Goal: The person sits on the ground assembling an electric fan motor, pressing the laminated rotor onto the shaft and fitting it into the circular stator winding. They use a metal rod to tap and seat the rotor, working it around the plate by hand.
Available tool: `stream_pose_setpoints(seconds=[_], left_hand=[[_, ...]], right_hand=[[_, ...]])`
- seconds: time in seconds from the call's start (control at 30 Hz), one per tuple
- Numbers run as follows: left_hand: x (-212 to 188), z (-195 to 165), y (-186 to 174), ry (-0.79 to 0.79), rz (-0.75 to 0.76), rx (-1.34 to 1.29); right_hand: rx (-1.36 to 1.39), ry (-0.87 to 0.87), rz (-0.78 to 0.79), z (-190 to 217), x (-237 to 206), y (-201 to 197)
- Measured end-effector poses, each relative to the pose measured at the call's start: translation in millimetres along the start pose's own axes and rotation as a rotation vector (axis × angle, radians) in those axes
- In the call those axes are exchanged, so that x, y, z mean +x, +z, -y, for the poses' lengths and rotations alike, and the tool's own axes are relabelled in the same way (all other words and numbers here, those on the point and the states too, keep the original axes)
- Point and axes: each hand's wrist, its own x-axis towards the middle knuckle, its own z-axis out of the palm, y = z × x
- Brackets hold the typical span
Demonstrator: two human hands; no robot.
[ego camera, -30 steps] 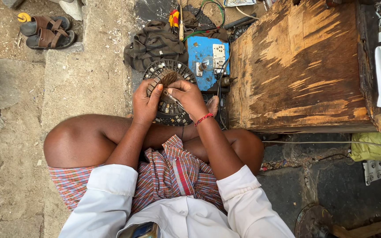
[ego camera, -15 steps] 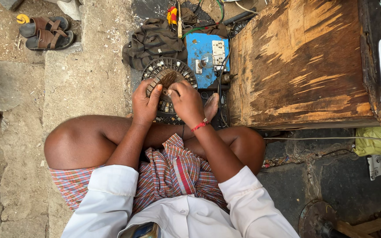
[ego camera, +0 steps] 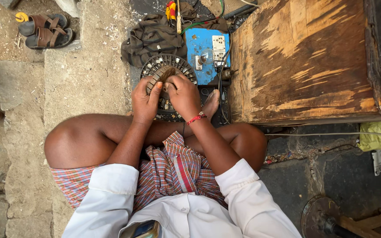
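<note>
- The left hand [ego camera: 145,100] grips the near left rim of a round, slotted motor stator [ego camera: 166,72], fingers curled up over its edge and closed against it.
- The right hand [ego camera: 182,94] is closed on the same stator from the right, fingertips pinching a brown tuft of winding [ego camera: 167,72] at its centre; a red thread band [ego camera: 196,118] circles that wrist.
- The two hands sit close together, thumbs nearly meeting over the stator.
- The stator rests on the ground in front of the crossed bare legs, just above a bare foot [ego camera: 211,103] that pokes out to the right of the hands.
- Touching the stator's upper right edge lies a blue switchboard [ego camera: 208,53] carrying a white socket plate and a clear bulb.
- A crumpled dark cloth [ego camera: 153,37] lies just beyond the stator to the upper left.
- A red and yellow screwdriver handle [ego camera: 171,11] lies at the top, near green wire.
- A worn wooden table [ego camera: 305,61] fills the right side, next to the blue board.
- A pair of brown sandals [ego camera: 45,30] sits well apart at the upper left on the concrete floor [ego camera: 84,75].
- The person wears a white shirt and a striped checked wrap.
- A green cloth [ego camera: 380,136] lies at the far right edge.
</note>
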Motion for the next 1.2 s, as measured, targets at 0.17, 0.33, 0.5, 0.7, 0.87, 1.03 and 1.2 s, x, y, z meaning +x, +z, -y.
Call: stream_pose_setpoints(seconds=[0.17, 0.33, 0.5, 0.7, 0.87, 1.03, 1.2], left_hand=[[1.7, -1.7, -0.2, 0.027, -0.006, 0.055], [0.1, -3.5, -1.3, 0.061, -0.012, 0.05], [4.0, -1.0, -0.3, 0.002, -0.025, 0.029], [-0.4, 1.5, 2.6, 0.02, -0.029, 0.033], [1.4, 4.6, 1.5, 0.01, -0.028, 0.036], [0.2, 4.6, 1.4, 0.025, -0.033, 0.079], [1.0, 6.5, 1.6, -0.005, -0.032, 0.025]], right_hand=[[0.059, -0.041, 0.023, -4.3, 0.2, -0.6], [0.031, 0.04, 0.032, -1.7, 6.8, -2.6], [0.018, -0.06, 0.038, 2.9, 0.9, -4.3], [0.002, 0.027, -0.009, 0.5, 5.8, 1.7], [0.011, -0.082, 0.05, 0.2, 0.4, -4.7], [0.119, 0.13, 0.11, -0.7, 7.9, -5.5], [0.167, 0.048, 0.084, -1.6, 11.8, -5.9]])
